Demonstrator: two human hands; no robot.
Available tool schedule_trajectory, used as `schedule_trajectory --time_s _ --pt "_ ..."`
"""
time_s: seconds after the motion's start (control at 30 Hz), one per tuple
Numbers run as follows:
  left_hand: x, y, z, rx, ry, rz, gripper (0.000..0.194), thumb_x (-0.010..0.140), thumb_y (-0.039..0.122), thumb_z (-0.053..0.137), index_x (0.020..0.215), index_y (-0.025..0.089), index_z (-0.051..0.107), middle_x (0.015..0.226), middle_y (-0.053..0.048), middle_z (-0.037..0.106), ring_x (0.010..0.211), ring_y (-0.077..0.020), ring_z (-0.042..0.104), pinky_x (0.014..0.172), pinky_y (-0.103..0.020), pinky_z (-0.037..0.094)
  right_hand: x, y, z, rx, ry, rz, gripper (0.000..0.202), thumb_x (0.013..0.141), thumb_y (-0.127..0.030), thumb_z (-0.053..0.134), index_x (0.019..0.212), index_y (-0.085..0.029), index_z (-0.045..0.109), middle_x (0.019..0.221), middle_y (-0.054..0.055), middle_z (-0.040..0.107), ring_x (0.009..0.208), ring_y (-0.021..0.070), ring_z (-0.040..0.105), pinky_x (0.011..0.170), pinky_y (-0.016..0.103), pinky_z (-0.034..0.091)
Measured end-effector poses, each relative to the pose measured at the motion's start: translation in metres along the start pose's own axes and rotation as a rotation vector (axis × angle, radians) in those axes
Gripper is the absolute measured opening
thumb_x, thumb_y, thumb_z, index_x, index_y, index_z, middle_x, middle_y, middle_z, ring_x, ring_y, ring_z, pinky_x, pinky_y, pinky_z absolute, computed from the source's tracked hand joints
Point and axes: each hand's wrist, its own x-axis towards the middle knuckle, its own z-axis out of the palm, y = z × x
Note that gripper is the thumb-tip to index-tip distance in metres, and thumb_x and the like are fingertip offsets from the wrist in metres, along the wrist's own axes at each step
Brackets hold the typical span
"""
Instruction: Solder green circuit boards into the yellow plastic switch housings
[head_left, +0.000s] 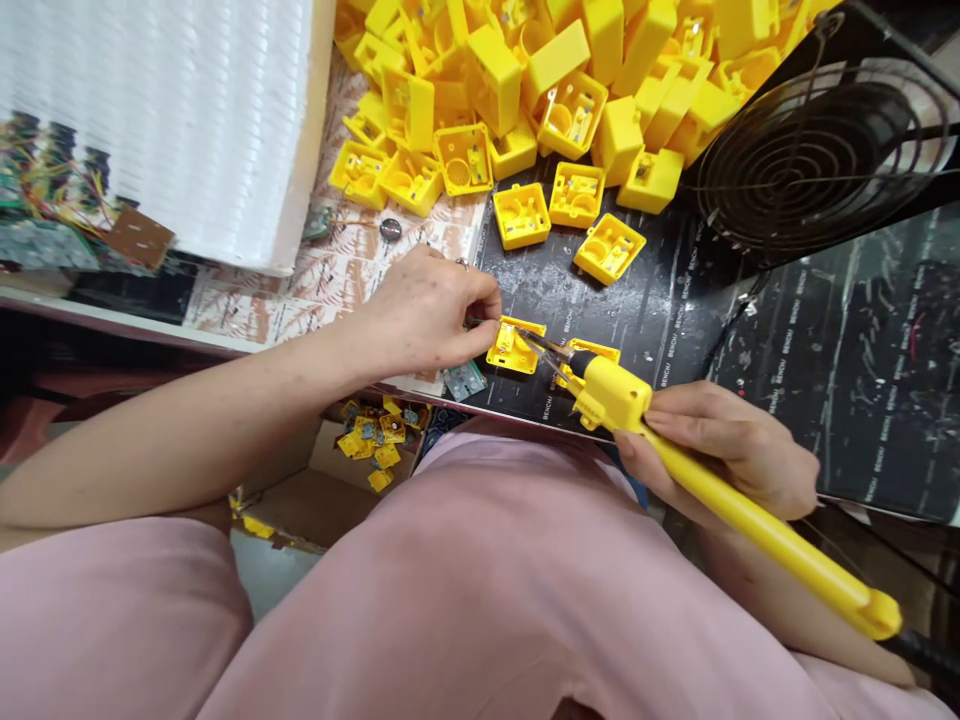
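Note:
My right hand is wrapped round a yellow soldering gun, whose metal tip reaches into a small open yellow case near the table's front edge. At the left side of that case, my left hand has its thumb and index finger pinched together; what lies between them is too small to make out. A green circuit board sits just below my left fingertips. Another yellow case is partly hidden behind the soldering gun.
Many yellow cases are piled at the back. A black fan stands at the back right. White foam and wired boards lie left. Below the edge is a cardboard box holding yellow parts.

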Motion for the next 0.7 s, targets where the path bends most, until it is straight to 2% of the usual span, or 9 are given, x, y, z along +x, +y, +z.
schedule_trajectory --time_s 0.17,0.3,0.4,0.5,0.6,0.7 --pt "0.001 -0.002 0.001 0.001 0.01 0.006 0.03 0.089 0.034 0.051 0.087 0.02 0.078 0.075 -0.001 0.075 0.078 -0.0203 0.074 0.092 -0.034 0.05 0.004 -0.003 0.001 -0.084 -0.049 -0.022 0.024 0.093 -0.023 0.085 0.093 -0.026 0.061 0.073 -0.003 0.074 0.058 0.0127 0.071 0.041 0.022 0.05" --pt "0.003 -0.001 0.002 0.001 0.024 0.023 0.027 0.086 0.034 0.053 0.084 0.022 0.077 0.075 0.001 0.075 0.08 -0.0207 0.074 0.092 -0.034 0.05 0.004 -0.005 -0.003 -0.121 -0.143 -0.046 0.024 0.091 -0.017 0.084 0.096 -0.025 0.061 0.082 -0.002 0.078 0.064 0.012 0.073 0.052 0.022 0.058" --pt "0.006 0.001 0.0 0.005 0.018 0.037 0.023 0.084 0.033 0.055 0.082 0.022 0.075 0.076 0.001 0.074 0.083 -0.0216 0.074 0.092 -0.035 0.05 0.005 -0.004 -0.01 -0.105 -0.216 -0.02 0.019 0.094 -0.013 0.078 0.098 -0.024 0.062 0.085 -0.002 0.077 0.068 0.0114 0.074 0.063 0.022 0.063" --pt "0.008 0.002 -0.001 0.021 0.009 0.027 0.021 0.084 0.032 0.056 0.08 0.022 0.074 0.081 0.0 0.074 0.088 -0.0239 0.075 0.095 -0.039 0.05 0.003 -0.005 -0.019 -0.071 -0.149 0.006 0.016 0.096 -0.016 0.077 0.1 -0.025 0.065 0.086 -0.002 0.075 0.07 0.0119 0.073 0.058 0.023 0.061" --pt "0.009 0.002 -0.001 0.03 0.011 0.039 0.02 0.082 0.032 0.056 0.08 0.022 0.074 0.084 0.0 0.074 0.09 -0.0245 0.075 0.096 -0.039 0.051 -0.002 -0.014 -0.024 -0.077 -0.075 0.153 0.017 0.095 -0.018 0.081 0.096 -0.026 0.067 0.09 -0.001 0.076 0.073 0.0142 0.074 0.057 0.026 0.059" --pt "0.008 0.0 0.0 0.042 0.015 0.053 0.021 0.082 0.031 0.056 0.081 0.022 0.074 0.086 0.0 0.075 0.089 -0.024 0.075 0.094 -0.038 0.052 -0.006 -0.03 -0.024 -0.043 -0.023 0.416 0.016 0.095 -0.022 0.083 0.103 -0.03 0.072 0.095 0.0 0.076 0.083 0.018 0.075 0.071 0.034 0.063"
